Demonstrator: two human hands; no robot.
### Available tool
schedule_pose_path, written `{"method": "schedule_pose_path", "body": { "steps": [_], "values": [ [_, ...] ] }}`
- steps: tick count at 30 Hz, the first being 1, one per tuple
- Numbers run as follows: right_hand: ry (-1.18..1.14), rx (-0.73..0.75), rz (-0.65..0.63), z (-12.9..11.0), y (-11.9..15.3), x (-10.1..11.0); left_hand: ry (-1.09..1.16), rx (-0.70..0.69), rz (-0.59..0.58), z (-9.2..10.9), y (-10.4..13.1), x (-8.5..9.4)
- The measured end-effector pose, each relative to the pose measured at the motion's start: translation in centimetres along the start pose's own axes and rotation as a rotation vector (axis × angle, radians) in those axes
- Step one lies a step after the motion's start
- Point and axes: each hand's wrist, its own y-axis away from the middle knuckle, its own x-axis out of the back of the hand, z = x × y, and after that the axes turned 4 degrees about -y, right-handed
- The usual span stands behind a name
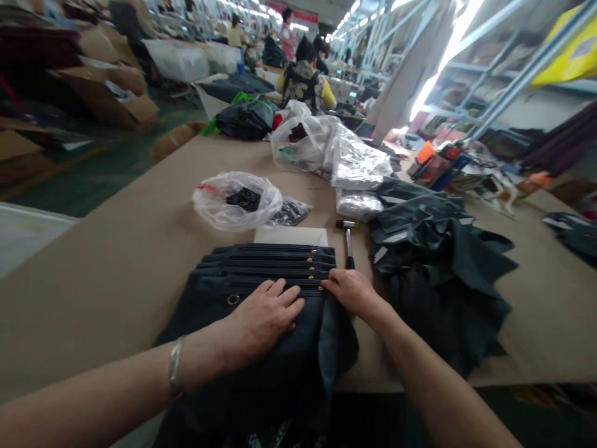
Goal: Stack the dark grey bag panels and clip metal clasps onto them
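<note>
A stack of dark zippered fabric pieces (280, 252) lies in front of me, their zippers staggered in rows with gold pulls near the right end. My left hand (263, 314) rests flat on the top piece (275, 348), fingers spread just below its zipper. At the right end of that zipper, my right hand (352, 289) is closed, thumb and fingertips pinching the top piece's edge beside the gold pull. A metal ring (232, 299) shows on the fabric left of my left hand. Just beyond my right hand lies a small hammer (348, 239), its handle partly hidden.
A white board (291, 236) lies behind the stack. Past it sit an open plastic bag (237, 200) with dark parts and silvery wrapped packs (357, 165). Loose dark fabric (433, 249) is heaped at right on the brown table (125, 230). A person (305, 78) sits beyond.
</note>
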Motion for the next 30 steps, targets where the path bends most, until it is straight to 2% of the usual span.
{"method": "schedule_pose_path", "body": {
  "steps": [3,5,7,9,11,13,16,17,18,20,22,25,27,30],
  "values": [
    [0.018,0.037,0.136,-0.5,1.8,1.5,-0.016,-0.007,0.068,0.3,0.5,-2.5],
    [0.022,0.133,0.260,-0.4,4.1,3.4,-0.029,-0.021,0.110,-0.3,0.4,-3.7],
    [0.028,0.184,0.393,0.6,7.0,5.5,-0.028,-0.030,0.140,-1.1,0.1,-4.2],
    [0.049,0.089,0.526,2.8,9.8,7.1,-0.018,-0.013,0.151,-1.7,-0.4,-4.4],
    [0.047,-0.101,0.604,5.8,11.9,7.6,-0.013,0.011,0.153,-2.1,-0.8,-4.4],
    [-0.016,-0.267,0.511,8.5,13.0,7.1,-0.021,0.030,0.136,-2.1,-1.1,-4.4],
    [-0.404,-0.326,0.244,10.6,13.5,5.8,-0.012,0.043,0.081,-2.0,-1.2,-4.2],
    [-0.591,-0.332,0.222,10.8,13.5,5.7,0.010,0.045,0.061,-2.1,-1.2,-3.9],
    [-0.781,-0.354,0.252,10.8,13.4,5.8,0.040,0.049,0.042,-2.2,-1.3,-3.5],
    [-1.074,-0.459,0.417,10.4,13.0,7.0,0.133,0.066,0.015,-2.5,-1.7,-2.2],
    [-1.215,-0.555,0.593,9.9,12.5,8.7,0.289,0.087,0.015,-2.5,-2.5,-0.5],
    [-1.250,-0.552,0.738,8.8,11.5,10.9,0.706,0.180,0.045,-1.7,-4.5,2.1],
    [-1.181,-0.505,0.788,7.8,10.8,11.4,1.096,0.294,0.028,-0.5,-6.2,3.2],
    [-1.051,-0.384,0.774,6.3,9.7,11.4,1.609,0.482,-0.017,1.3,-9.1,3.4]
  ]
}}
